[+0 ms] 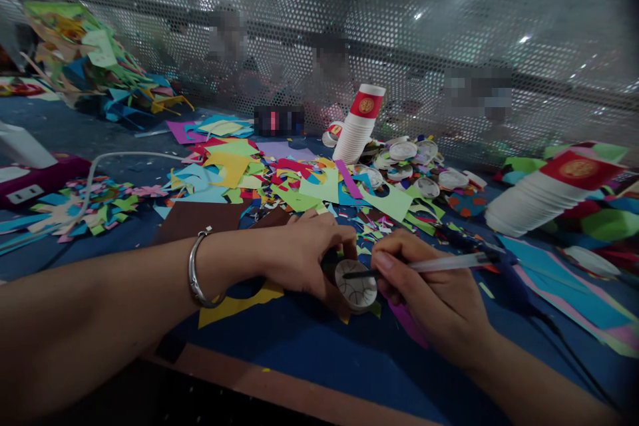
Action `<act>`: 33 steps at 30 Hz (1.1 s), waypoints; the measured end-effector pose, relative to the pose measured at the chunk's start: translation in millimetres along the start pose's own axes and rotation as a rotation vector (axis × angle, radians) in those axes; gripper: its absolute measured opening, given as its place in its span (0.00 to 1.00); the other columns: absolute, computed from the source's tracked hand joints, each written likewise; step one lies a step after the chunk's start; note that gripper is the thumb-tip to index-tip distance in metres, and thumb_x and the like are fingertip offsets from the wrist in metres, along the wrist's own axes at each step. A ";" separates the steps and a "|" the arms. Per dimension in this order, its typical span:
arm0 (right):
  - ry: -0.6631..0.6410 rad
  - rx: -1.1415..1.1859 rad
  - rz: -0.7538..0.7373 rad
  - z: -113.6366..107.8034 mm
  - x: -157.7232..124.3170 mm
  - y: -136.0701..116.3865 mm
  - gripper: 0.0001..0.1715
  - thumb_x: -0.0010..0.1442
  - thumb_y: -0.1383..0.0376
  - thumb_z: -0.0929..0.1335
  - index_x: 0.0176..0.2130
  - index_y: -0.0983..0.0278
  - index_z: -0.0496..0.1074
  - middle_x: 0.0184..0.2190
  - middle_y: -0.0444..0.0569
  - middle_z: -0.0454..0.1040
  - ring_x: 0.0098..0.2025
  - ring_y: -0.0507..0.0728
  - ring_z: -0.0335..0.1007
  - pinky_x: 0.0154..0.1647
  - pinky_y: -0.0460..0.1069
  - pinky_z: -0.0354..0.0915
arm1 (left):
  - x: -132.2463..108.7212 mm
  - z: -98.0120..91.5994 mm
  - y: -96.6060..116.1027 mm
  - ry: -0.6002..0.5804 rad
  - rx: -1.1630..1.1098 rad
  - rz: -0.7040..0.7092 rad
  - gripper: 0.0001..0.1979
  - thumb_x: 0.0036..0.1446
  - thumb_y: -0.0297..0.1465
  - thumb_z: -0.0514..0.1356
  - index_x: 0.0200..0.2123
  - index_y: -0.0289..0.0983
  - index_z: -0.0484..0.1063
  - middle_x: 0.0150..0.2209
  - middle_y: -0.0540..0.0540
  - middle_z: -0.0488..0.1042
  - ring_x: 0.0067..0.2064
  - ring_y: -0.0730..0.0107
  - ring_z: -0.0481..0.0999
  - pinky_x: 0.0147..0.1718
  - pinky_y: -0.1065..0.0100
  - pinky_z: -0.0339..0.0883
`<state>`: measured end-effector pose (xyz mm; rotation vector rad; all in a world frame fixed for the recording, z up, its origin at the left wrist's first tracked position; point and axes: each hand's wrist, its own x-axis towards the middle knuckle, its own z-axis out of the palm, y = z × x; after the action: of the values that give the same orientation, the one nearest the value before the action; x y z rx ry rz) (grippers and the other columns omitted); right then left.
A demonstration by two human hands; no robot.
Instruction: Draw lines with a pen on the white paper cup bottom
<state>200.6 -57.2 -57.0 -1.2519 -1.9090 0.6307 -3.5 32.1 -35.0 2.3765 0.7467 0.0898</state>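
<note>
A small white round piece [355,285] with thin dark curved lines drawn on its face lies low in the middle of the view. My left hand [304,253] curls around its left and far side, thumb and fingers gripping it. In my right hand [429,286] is a pen [444,263] with a clear barrel, pinched between thumb and fingers. Its dark tip rests on or just over the white face. Yellow paper [239,303] with a curved cut-out lies below my left wrist.
Colored paper scraps [324,186] cover the middle. Behind stands a leaning paper cup stack [357,130]; another stack [549,190] tilts at right. A glue gun [514,279] with its cord lies right of my right hand. A power strip [44,180] sits at left.
</note>
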 end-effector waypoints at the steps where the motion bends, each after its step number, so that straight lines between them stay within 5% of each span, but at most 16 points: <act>1: -0.002 -0.001 -0.011 0.2 0.4 -0.1 0.15 0.73 0.59 0.61 0.35 0.59 0.69 0.26 0.40 0.66 0.26 0.50 0.61 0.27 0.47 0.58 | -0.1 -0.1 -0.1 0.000 -0.004 0.002 0.28 0.38 0.43 0.72 0.44 0.45 0.71 0.44 0.47 0.66 0.50 0.55 0.63 0.42 0.61 0.58; 33: 0.062 -0.047 0.059 -7.1 2.9 2.3 0.17 0.72 0.59 0.62 0.31 0.60 0.68 0.22 0.39 0.65 0.21 0.49 0.61 0.20 0.46 0.56 | 0.0 0.9 -1.4 0.008 0.006 0.007 0.31 0.38 0.48 0.72 0.46 0.46 0.72 0.45 0.45 0.66 0.50 0.53 0.63 0.45 0.56 0.60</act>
<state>206.8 -53.6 -53.5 -1.3465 -1.8507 0.5737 -4.0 32.5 -36.6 2.3854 0.7435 0.1007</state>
